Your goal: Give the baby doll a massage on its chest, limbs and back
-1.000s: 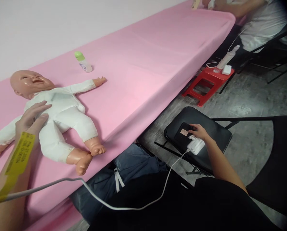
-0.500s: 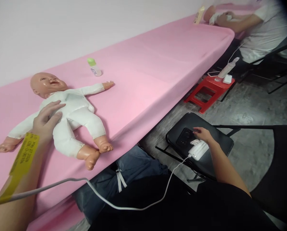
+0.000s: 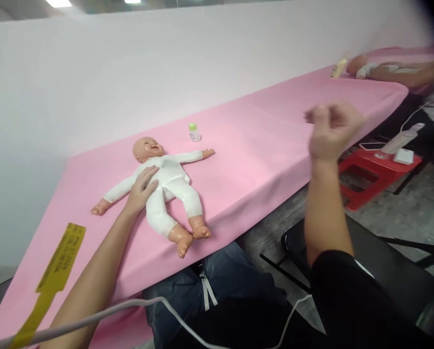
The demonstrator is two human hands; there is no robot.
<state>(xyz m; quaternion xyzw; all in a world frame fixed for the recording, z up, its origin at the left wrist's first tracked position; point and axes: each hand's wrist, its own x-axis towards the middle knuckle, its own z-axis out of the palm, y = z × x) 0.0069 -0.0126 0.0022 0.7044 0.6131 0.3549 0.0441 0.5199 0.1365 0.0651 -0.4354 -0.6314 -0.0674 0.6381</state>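
My left hand (image 3: 141, 190) lies flat and open on the chest of the baby doll (image 3: 162, 186), fingers spread loosely over its white suit, holding nothing. The doll is on its back on the pink table cover (image 3: 260, 150), near the front edge, head toward the wall, arms flung out to either side and bare feet pointing toward me.

My right hand (image 3: 329, 128) is raised in the air above the table's front edge, well apart from the doll. It is blurred; the fingers look curled in toward the palm, and I cannot tell whether anything is between them.

Just beyond the doll's outstretched hand stands a small bottle (image 3: 193, 132) with a green cap, upright (there is a label on it, but too small to read). A yellow tag (image 3: 59, 264) sits by my left forearm; it carries lines of dark print, and I cannot make out the words. A white cable (image 3: 104, 314) crosses low over my lap.

To my right, a red stool (image 3: 379, 169) stands on the floor with a white device (image 3: 403, 156) on top. A black chair (image 3: 391, 271) is beside me. At the far end of the table another person's arm (image 3: 402, 75) rests by a second doll (image 3: 358, 65).
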